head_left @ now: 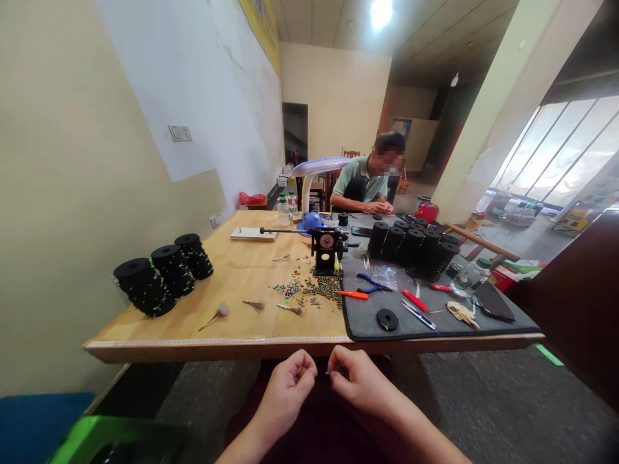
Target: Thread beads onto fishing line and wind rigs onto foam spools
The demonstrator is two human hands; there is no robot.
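Just in front of the table's near edge, above my lap, my left hand (pixel 292 380) is closed in a pinch. My right hand (pixel 355 377) pinches too, a small gap away from the left. A tiny pale speck shows at the right fingertips; what either hand holds is too small to name. On the wooden table (pixel 159 325) beyond them lie a loose pile of small brass-coloured pieces (pixel 329 288), some colourful beads (pixel 287 290) and several bundles of thin strands (pixel 289 309). A black hand-cranked winder with a dial (pixel 325 248) stands behind the pile.
Three black spools (pixel 167 267) stand at left; several more (pixel 413 248) crowd the grey mat (pixel 360 322). The mat also bears blue-handled pliers (pixel 372 282), an orange-handled tool (pixel 354 294), tweezers (pixel 418 314) and a flat black reel (pixel 387 319). A person (pixel 370 177) sits opposite, beside a lamp (pixel 307 193).
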